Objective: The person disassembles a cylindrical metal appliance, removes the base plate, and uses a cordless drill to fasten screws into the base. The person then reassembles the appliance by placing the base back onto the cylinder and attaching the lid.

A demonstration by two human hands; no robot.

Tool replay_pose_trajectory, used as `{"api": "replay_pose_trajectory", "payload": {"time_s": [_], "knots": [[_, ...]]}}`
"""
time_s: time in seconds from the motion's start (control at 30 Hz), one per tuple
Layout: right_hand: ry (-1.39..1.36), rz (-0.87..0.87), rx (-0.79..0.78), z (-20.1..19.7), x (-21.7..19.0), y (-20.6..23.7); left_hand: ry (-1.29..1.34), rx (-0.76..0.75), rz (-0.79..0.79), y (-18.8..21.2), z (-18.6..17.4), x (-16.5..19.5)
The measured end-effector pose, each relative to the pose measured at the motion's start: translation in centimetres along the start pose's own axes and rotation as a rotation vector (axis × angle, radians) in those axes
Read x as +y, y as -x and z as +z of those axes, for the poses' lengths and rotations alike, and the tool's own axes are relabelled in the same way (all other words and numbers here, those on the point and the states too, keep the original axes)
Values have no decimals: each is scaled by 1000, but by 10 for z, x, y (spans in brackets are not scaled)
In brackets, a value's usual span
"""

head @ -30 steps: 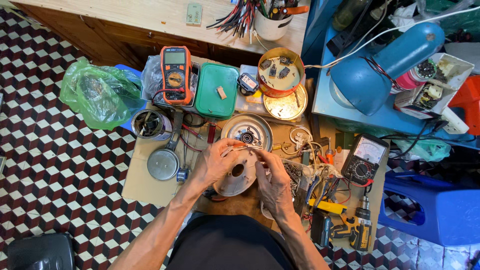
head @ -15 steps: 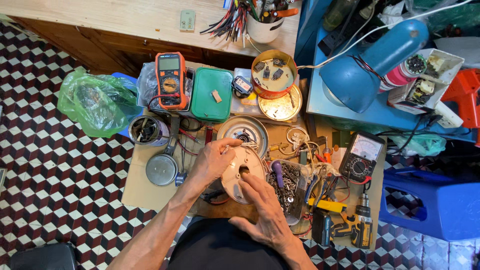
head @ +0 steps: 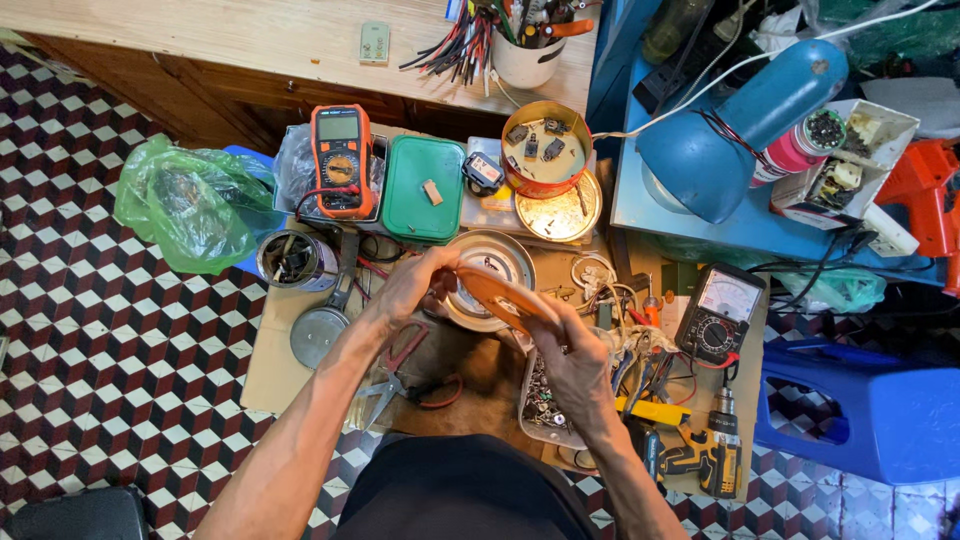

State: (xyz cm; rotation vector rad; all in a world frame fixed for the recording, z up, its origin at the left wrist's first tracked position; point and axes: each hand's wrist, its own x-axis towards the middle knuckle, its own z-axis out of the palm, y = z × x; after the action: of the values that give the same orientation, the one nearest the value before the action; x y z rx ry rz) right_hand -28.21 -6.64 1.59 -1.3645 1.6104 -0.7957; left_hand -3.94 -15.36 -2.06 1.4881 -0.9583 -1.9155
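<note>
My left hand [head: 415, 283] and my right hand [head: 570, 355] hold a flat round orange-brown disc [head: 500, 297] between them, tilted on edge above the work board. The left hand grips its upper left rim, the right hand its lower right rim. Just behind the disc lies a round silver metal plate [head: 495, 260]. Under my right hand sits a small tray of screws and metal parts [head: 545, 400]. Red-handled pliers [head: 395, 372] lie below my left forearm.
An orange multimeter [head: 340, 160], a green box [head: 424, 190], an open round tin [head: 545, 150] with its lid, an analog meter [head: 720, 312], a yellow drill [head: 700, 450], a blue lamp [head: 720, 140], a green plastic bag [head: 185, 205] and a blue stool [head: 860, 410] surround the board.
Both hands have lifted the disc off the board and tipped it on edge. The pliers and bare board beneath it now show.
</note>
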Motion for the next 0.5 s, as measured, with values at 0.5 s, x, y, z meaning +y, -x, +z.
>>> {"api": "replay_pose_trajectory", "payload": {"time_s": [0.5], "knots": [[-720,72,-19,3,36,-65,-235,43,238,-9,-5,-8]]}}
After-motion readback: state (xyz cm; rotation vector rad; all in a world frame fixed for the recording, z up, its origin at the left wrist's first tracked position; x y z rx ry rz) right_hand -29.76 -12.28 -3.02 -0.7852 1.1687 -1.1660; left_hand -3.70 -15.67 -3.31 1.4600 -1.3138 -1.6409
